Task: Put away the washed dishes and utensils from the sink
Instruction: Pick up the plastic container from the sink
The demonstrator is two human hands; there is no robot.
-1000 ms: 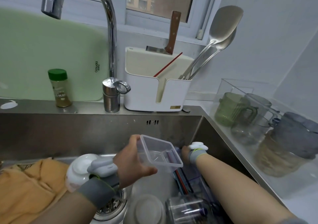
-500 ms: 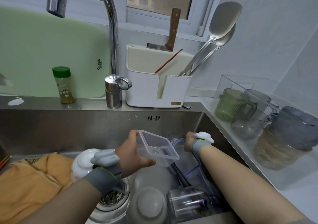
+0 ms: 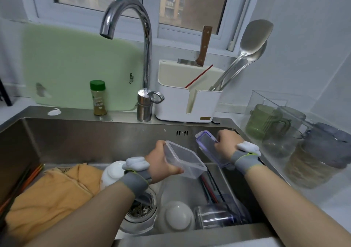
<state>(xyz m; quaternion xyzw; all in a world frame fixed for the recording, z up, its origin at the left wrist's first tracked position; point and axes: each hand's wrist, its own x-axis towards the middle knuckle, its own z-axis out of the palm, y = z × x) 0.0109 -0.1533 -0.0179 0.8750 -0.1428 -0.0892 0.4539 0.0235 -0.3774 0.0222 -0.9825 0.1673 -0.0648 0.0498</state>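
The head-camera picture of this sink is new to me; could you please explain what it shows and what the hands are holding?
No machine is involved: one wide-angle camera on a person's head looks down at their bare hands over a stainless steel sink. The left hand grips a clear rectangular plastic container by its rim. The right hand holds a clear lid with a purple edge, tilted above the basin. In the sink lie an orange cloth, a white bowl beside the left wrist, a second white bowl upside down near the drain, a clear glass jar on its side, and red and dark chopsticks. Each wrist wears a grey band carrying a white device.
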